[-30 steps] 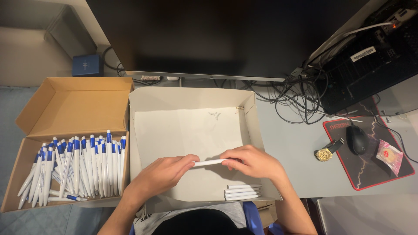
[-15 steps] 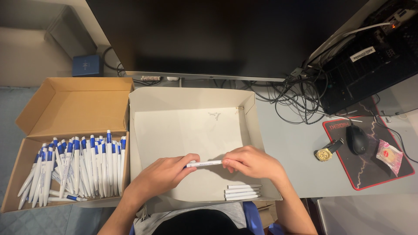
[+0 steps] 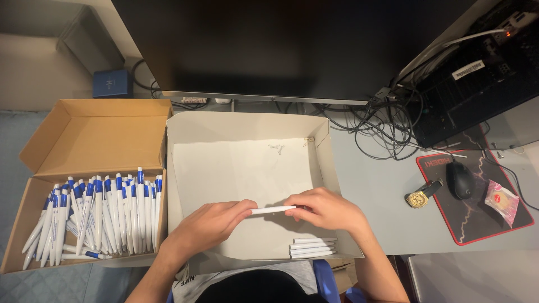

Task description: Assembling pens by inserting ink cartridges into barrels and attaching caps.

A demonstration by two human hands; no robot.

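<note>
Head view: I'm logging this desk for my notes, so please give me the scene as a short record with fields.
left hand: left hand holds one end of the white pen
right hand: right hand holds the other end
pen position: level, over the white box
in white box: four white pens at the near right corner
left of it: cardboard box of blue-and-white pens
right side: mouse, watch

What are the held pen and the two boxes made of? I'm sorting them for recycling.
Pen: probably plastic, smooth white, slightly glossy.
White box: seemingly thin paperboard, matte, with folded walls.
Brown box: corrugated cardboard by its look, raw matte brown, creased flaps.
</note>
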